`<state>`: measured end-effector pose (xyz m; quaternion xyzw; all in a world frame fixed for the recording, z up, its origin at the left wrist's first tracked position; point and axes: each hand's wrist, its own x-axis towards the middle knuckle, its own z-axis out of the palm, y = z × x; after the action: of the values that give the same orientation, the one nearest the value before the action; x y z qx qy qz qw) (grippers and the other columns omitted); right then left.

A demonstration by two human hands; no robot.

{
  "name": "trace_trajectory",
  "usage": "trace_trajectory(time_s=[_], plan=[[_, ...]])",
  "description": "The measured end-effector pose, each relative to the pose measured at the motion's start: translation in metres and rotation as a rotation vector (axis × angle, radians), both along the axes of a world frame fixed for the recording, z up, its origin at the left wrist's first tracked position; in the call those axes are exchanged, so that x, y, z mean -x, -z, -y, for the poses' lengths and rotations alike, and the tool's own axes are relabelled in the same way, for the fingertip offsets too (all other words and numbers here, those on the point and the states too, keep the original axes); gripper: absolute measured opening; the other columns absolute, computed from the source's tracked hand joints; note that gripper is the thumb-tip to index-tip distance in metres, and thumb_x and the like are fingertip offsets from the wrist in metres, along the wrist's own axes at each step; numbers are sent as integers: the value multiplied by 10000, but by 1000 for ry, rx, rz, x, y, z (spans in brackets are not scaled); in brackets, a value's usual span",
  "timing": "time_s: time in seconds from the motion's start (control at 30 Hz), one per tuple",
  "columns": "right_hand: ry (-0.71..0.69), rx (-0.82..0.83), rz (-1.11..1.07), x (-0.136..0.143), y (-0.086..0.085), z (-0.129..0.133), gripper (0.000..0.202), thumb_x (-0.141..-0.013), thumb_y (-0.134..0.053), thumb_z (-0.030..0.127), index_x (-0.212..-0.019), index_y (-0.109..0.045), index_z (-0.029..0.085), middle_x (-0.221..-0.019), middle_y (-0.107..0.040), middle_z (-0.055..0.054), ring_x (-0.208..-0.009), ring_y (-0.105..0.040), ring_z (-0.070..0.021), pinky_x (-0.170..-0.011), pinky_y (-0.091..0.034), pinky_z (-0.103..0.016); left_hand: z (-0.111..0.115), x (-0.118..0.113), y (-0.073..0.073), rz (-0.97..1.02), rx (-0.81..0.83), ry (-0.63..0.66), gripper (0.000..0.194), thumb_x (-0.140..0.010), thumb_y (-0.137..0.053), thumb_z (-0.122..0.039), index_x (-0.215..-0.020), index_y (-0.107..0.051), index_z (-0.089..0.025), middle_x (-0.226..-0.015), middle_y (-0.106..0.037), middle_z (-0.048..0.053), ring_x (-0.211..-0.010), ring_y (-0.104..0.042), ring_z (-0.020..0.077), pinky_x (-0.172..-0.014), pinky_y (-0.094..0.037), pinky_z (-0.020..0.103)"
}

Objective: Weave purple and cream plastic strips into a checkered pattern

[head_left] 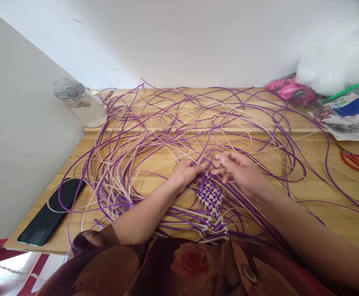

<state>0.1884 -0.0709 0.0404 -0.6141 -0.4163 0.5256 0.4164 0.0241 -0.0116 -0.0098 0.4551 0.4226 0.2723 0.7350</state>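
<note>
A knotted weave of purple and cream cords (211, 195) lies close to my body at the table's front, in a small checkered pattern. My left hand (185, 173) pinches cords at the weave's far edge, thumb on top and pointing right. Just to the right, my right hand (236, 169) is curled, with thumb and fingers drawn together near the same cords; what its fingertips hold is too small to make out. Long loose purple and cream strands (114, 156) fan out from the weave to the left, back and right.
A black phone (51, 213) lies at the left edge under some strands. A clear plastic jug (80, 102) stands at the back left. Red-handled scissors (356, 160) lie at the right, near plastic bags with pink material (292, 90). A wall rises behind the wooden table (318, 172).
</note>
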Motion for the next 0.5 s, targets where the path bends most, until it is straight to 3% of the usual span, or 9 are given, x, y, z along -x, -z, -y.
trace_trajectory(time_s=[0.07, 0.17, 0.23, 0.3, 0.37, 0.5], plan=[[32, 102, -63, -9, -1, -13, 179, -877, -600, 337, -852, -524, 177, -732, -593, -12, -552, -625, -111, -359, -349, -157, 0, 0, -2, 19, -8, 8, 393, -613, -793, -461, -800, -688, -132, -685, -637, 16, -538, -550, 98, -506, -437, 214], [-163, 226, 13, -7, 0, -23, 228, -905, -567, 351, -779, -508, 170, -589, -537, 34, -362, -483, -54, -290, -225, -141, 1, 1, -5, 29, -67, 36, 382, -604, -806, -429, -820, -692, -135, -706, -634, 7, -553, -543, 87, -513, -440, 200], [-273, 236, 130, -1, -1, -25, 238, -923, -545, 368, -785, -518, 176, -520, -505, 57, -305, -400, -39, -291, -206, -137, 2, 2, -6, 21, -98, 45, 372, -608, -804, -403, -853, -693, -145, -711, -631, -2, -555, -536, 84, -517, -443, 199], [-291, 203, 256, -1, -7, -30, 233, -921, -545, 372, -785, -528, 183, -478, -481, 65, -292, -373, -45, -304, -222, -145, 2, 3, -6, 7, -103, 53, 352, -619, -794, -394, -853, -687, -153, -696, -625, -9, -543, -533, 84, -521, -450, 204], [-186, 109, 394, -13, -14, -42, 221, -908, -557, 362, -776, -550, 184, -478, -489, 56, -300, -376, -57, -321, -244, -162, 1, 3, -4, -30, -99, 67, 310, -632, -785, -394, -777, -670, -145, -658, -614, -4, -519, -531, 85, -518, -452, 208], [256, -132, 675, -59, -17, -84, 241, -867, -587, 272, -653, -536, 173, -472, -490, 30, -345, -404, -76, -357, -275, -184, -2, 1, -2, -112, -88, 49, 281, -632, -788, -363, -651, -628, -132, -592, -577, -3, -480, -520, 79, -480, -432, 195]])
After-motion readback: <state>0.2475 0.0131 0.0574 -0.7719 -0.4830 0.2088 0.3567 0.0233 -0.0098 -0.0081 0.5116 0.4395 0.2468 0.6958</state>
